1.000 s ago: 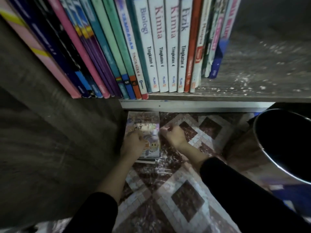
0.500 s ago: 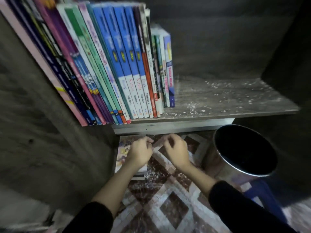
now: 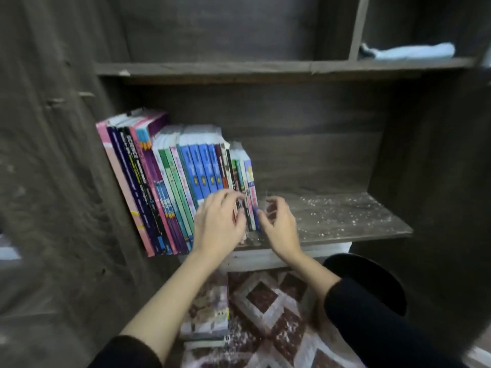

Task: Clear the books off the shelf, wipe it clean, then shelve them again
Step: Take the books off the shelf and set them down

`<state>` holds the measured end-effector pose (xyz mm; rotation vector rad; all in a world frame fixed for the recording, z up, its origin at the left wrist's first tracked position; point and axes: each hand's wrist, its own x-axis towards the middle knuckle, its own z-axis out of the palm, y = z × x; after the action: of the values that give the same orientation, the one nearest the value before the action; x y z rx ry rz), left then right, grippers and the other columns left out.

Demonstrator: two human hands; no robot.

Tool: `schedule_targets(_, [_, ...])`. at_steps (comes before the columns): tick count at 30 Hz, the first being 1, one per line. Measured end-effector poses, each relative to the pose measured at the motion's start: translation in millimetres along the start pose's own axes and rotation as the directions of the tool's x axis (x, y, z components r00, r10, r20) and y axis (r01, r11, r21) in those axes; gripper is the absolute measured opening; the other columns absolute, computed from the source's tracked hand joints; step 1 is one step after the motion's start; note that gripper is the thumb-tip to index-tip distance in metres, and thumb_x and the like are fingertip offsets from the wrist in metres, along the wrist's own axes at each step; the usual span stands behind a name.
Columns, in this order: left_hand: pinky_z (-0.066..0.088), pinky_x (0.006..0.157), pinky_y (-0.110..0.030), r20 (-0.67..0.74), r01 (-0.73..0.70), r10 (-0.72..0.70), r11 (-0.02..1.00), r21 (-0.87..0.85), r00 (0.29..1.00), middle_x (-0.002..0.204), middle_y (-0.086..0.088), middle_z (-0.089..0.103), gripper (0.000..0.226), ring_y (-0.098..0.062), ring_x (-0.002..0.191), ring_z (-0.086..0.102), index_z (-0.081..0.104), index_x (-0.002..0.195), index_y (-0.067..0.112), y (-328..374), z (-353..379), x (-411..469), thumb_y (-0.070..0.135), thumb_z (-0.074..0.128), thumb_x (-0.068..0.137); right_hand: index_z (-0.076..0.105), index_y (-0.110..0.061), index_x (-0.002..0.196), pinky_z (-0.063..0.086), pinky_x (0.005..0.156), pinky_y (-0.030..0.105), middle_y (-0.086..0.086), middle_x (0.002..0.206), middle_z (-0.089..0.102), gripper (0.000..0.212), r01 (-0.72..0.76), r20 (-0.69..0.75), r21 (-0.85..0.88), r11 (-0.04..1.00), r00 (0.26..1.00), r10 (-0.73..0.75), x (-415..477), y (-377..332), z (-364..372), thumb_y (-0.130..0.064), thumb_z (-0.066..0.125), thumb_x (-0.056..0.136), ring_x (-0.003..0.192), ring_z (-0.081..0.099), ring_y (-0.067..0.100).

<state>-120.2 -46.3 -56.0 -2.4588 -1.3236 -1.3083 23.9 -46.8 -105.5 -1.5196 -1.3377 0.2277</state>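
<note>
Reaching for the right end of the row of books (image 3: pixel 180 192), the person works at the middle shelf (image 3: pixel 345 219) of a dark wooden unit. At centre left of the frame the row stands upright and tightly packed against the unit's left wall. Below it, at lower centre, a thin illustrated book (image 3: pixel 207 312) lies flat on the patterned floor (image 3: pixel 265 296). The left hand (image 3: pixel 218 224) lies against the spines of the rightmost volumes with its fingers curled; blur hides whether its grip has closed on a book. The right hand (image 3: pixel 279 224) is just beside the last spine, its grip loose and holding nothing. Right of the hands the shelf board is bare and strewn with pale specks. A dark round bin (image 3: pixel 372 277) stands on the floor at lower right, and a pale blue cloth (image 3: pixel 414 51) lies in the upper right compartment.

Progress, as judged: clearing has barely begun, since nearly the whole row is in place. Wiping and reshelving are not yet started.
</note>
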Motion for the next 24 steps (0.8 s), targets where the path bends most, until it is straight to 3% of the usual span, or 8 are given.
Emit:
schedule_targets(4, [0.016,0.108,-0.039,-0.137,-0.038,0.06,0.986,0.16,0.989,0.138,-0.005,0.045,0.045,-0.025,0.132,0.038,0.057,0.122,0.018,1.9,-5.6,40.4,0.023,0.068,0.079,0.036,-0.016,0.139,0.043,0.097,0.038,0.008,0.137,0.045,0.054,0.047,0.076,-0.077,0.996,0.996,-0.041,39.6,-16.1,-0.1,-0.037,0.057,0.093,0.117,0.051,0.024])
schedule_targets(7, [0.002,0.113,-0.047,-0.129,-0.033,0.067,0.968,0.249,0.989,0.154,-0.007,0.027,0.062,-0.028,0.144,0.016,0.047,0.136,0.019,-2.7,0.3,61.1,0.025,0.069,0.078,0.028,-0.015,0.145,0.039,0.102,0.041,0.009,0.145,0.038,0.065,0.046,0.13,-0.108,0.993,0.991,-0.032,59.3,-13.3,7.6,-0.042,0.056,0.093,0.128,0.044,0.025])
schedule_targets(12, [-0.007,0.111,-0.052,-0.082,0.002,0.028,0.937,0.35,0.996,0.159,-0.006,0.009,0.074,-0.022,0.143,-0.009,0.03,0.147,0.021,-22.6,17.1,72.5,0.033,0.064,0.083,0.019,-0.021,0.149,0.037,0.105,0.048,0.006,0.151,0.033,0.074,0.014,0.206,-0.121,0.993,0.979,0.012,75.3,-0.6,17.8,-0.051,0.054,0.091,0.134,0.04,0.027])
schedule_targets(17, [0.007,0.109,-0.06,-0.145,-0.032,0.098,0.915,0.402,0.985,0.152,-0.009,0.023,0.075,-0.029,0.142,0.009,0.034,0.14,0.019,-35.4,32.3,77.3,0.035,0.068,0.075,0.024,-0.024,0.147,0.045,0.097,0.048,0.006,0.141,0.048,0.07,0.066,0.222,-0.152,0.986,0.975,-0.031,81.4,7.2,24.1,-0.057,0.049,0.09,0.123,0.051,0.026])
schedule_targets(24, [0.004,0.11,-0.059,-0.206,-0.065,0.165,0.905,0.42,0.964,0.149,-0.007,0.02,0.074,-0.031,0.141,0.011,0.033,0.14,0.018,-41.8,39.8,79.1,0.034,0.064,0.074,0.028,-0.017,0.145,0.051,0.084,0.047,0.012,0.118,0.063,0.055,0.124,0.186,-0.213,0.969,0.979,-0.085,78.0,7.9,29.2,-0.041,0.044,0.099,0.102,0.063,0.032])
